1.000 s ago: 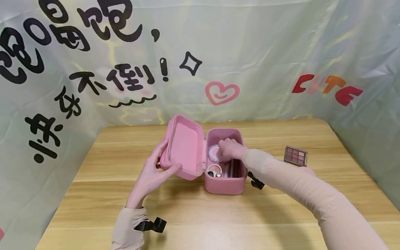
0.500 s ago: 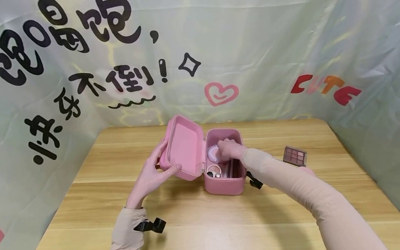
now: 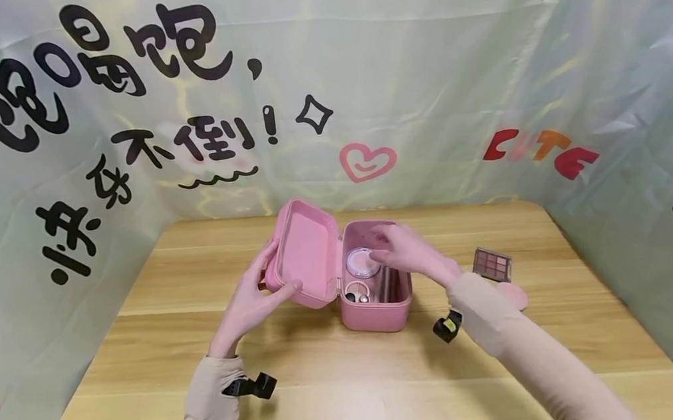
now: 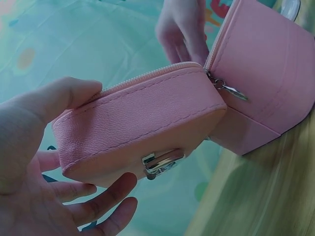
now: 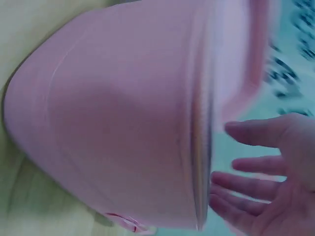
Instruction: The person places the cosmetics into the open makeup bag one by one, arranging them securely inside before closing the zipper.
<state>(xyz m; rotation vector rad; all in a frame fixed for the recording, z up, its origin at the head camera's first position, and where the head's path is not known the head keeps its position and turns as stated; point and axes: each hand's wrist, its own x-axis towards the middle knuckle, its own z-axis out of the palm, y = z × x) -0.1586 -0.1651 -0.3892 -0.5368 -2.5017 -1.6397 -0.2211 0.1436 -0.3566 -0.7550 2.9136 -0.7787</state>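
Observation:
A pink zip-up cosmetic case (image 3: 376, 318) stands open on the table, its lid (image 3: 310, 252) swung out to the left. My left hand (image 3: 249, 308) grips that lid, thumb on the rim and fingers behind; the left wrist view shows a metal handle fitting (image 4: 165, 162) on its outer face. Over the case's right rim is my right hand (image 3: 409, 250), and in the right wrist view its fingers (image 5: 246, 186) are spread with nothing held. Inside lie a round compact (image 3: 362, 263), dark slim tubes (image 3: 388, 285) and a small round item (image 3: 357, 291), partly hidden.
To the right on the wooden table (image 3: 329, 397) lie an eyeshadow palette (image 3: 493, 264) and a pink round pad (image 3: 513, 295), the pad partly behind the right sleeve. A printed cloth backdrop (image 3: 433, 81) rises behind the table.
My right hand has lifted from inside the case and shifted right to its rim, uncovering more of the compact and tubes. My left hand keeps holding the lid.

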